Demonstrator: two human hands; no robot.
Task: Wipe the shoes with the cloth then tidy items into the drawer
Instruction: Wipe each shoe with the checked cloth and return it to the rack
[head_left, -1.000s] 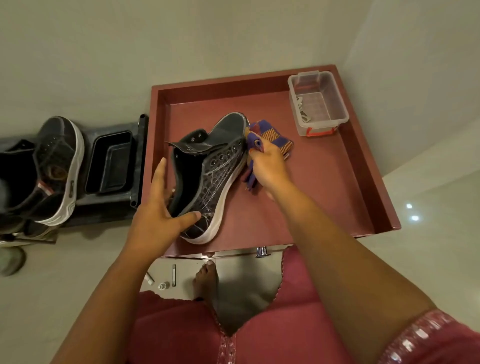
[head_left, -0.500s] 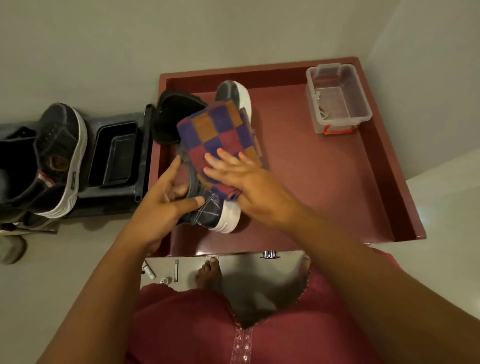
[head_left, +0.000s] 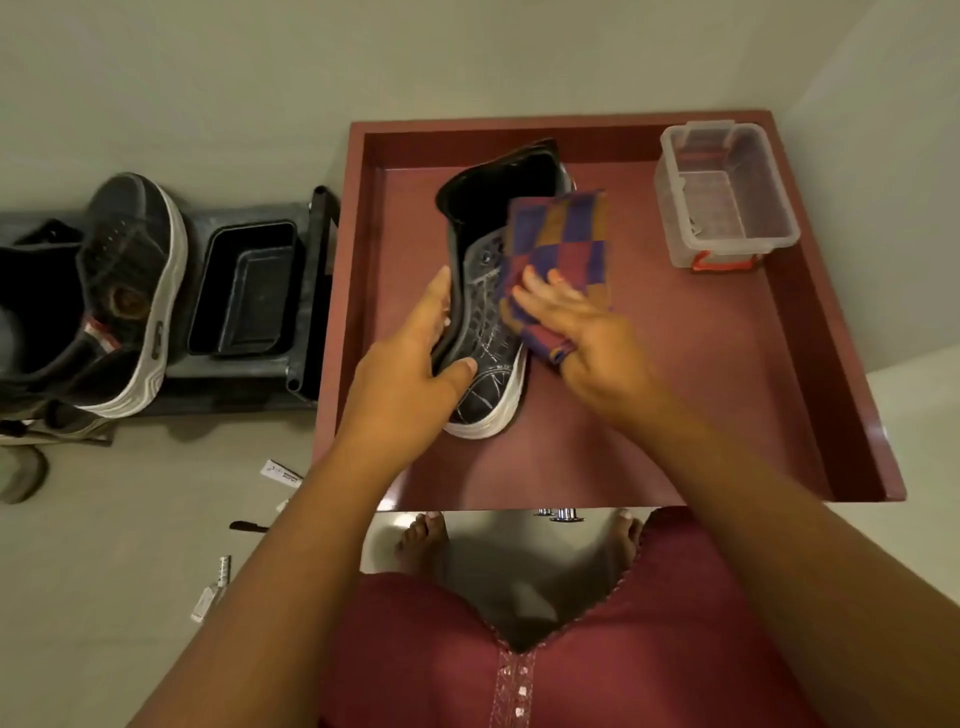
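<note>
A dark high-top shoe (head_left: 488, 322) with a white sole lies in the open red-brown drawer (head_left: 831, 364), toe toward me. My left hand (head_left: 410, 374) grips its toe end, thumb on the upper and fingers along the left side. A purple, orange and maroon checked cloth (head_left: 566, 234) covers the shoe's right side. My right hand (head_left: 587, 338) presses it there with flat fingers, the cloth's lower corner caught at the thumb. The matching second shoe (head_left: 130, 291) stands on a black rack (head_left: 306, 291) to the left.
A clear plastic box (head_left: 727, 197) with a red clip sits in the drawer's back right corner. A black tray (head_left: 244, 291) rests on the rack. Small tubes and packets (head_left: 280, 473) lie on the floor at left. My bare feet (head_left: 423, 540) stand under the drawer front.
The cloth was bunched beside the shoe, then spread over its top; now it has slid to the shoe's right side with my right hand. The left hand keeps its hold.
</note>
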